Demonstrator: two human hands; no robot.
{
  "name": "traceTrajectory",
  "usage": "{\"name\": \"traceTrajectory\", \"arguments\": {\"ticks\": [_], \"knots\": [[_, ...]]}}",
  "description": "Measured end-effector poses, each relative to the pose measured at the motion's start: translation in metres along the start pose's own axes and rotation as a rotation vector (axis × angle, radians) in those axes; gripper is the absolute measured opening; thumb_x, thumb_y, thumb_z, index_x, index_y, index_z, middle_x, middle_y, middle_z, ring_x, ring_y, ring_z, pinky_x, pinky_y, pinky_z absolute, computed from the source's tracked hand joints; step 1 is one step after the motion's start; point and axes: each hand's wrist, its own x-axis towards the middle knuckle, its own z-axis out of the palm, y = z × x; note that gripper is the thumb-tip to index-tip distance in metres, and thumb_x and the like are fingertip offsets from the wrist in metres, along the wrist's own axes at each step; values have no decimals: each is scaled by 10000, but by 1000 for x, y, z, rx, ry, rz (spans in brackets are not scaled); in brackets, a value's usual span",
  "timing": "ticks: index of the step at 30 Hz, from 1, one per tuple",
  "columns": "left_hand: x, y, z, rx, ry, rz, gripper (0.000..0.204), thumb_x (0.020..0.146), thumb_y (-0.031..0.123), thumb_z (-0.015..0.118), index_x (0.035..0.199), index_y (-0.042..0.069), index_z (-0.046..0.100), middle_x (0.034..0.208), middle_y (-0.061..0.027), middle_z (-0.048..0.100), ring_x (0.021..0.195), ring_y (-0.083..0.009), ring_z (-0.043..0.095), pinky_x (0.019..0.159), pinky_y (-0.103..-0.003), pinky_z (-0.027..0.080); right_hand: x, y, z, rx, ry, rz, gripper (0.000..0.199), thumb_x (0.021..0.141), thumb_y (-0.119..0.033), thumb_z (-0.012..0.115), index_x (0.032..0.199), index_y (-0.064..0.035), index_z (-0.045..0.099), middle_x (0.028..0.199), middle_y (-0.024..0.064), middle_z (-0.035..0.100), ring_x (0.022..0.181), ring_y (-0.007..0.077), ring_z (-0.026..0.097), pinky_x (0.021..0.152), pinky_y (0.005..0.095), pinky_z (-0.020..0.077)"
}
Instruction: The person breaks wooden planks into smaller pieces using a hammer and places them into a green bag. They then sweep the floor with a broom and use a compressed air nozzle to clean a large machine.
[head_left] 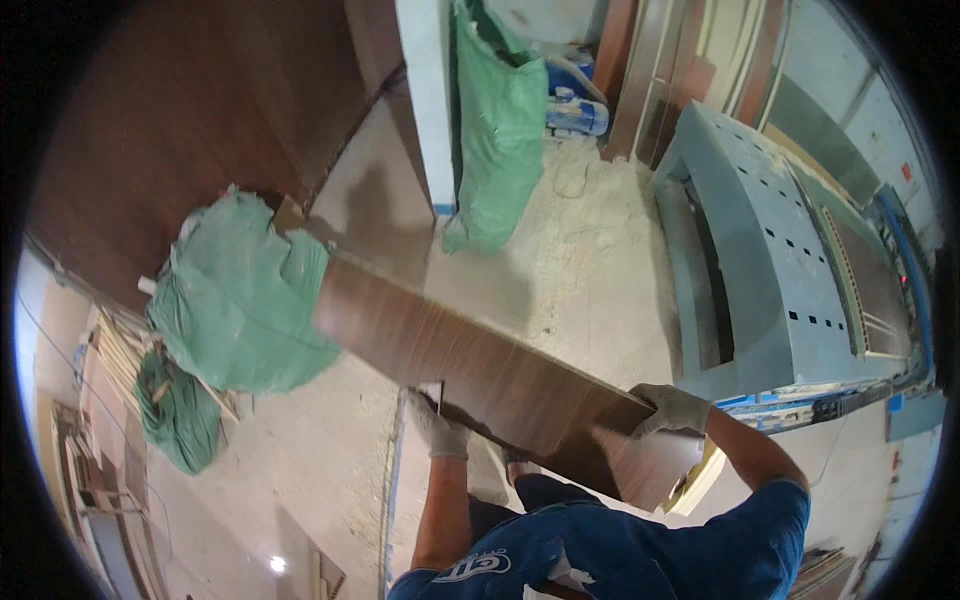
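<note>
A long dark brown wood-grain panel (470,365) runs from the green sacks at the left down toward my body. My left hand (438,425), in a grey work glove, grips its near long edge from below. Also gloved, my right hand (670,410) holds the panel's right end, fingers curled over the top edge. The panel is off the floor and tilts, its far end higher in the picture. My blue shirt (620,545) fills the bottom of the view.
A grey-blue woodworking machine (760,250) stands at the right. Two bulging green sacks (235,295) lie at the left; a taller green sack (495,130) leans on a white pillar. Sawdust covers the floor (590,260). Dark wood panels (200,110) lean at upper left.
</note>
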Motion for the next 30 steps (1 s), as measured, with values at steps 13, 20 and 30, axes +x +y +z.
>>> {"name": "traceTrajectory", "arguments": {"ticks": [13,20,30], "knots": [[74,-18,330,145,-486,-259,491,946,382,619,1326,109,473,1217,-82,567,1149,-231,544,976,-409,477,-20,67,-33,714,570,-203,691,693,-298,890,1225,8,570,1095,71,646,1022,167,596,904,324,486],[106,-104,367,171,-644,-577,481,915,413,657,1263,106,528,1157,-47,591,1090,-187,572,950,-384,491,-22,65,3,795,932,-99,723,695,-392,882,1175,45,564,1028,102,665,944,173,632,823,310,525],[78,-155,265,-74,-456,-996,253,865,175,721,1104,151,639,1022,11,663,998,-169,637,898,-384,532,-78,89,50,716,937,192,641,705,-268,887,1174,28,564,991,93,691,892,160,659,774,301,546]]}}
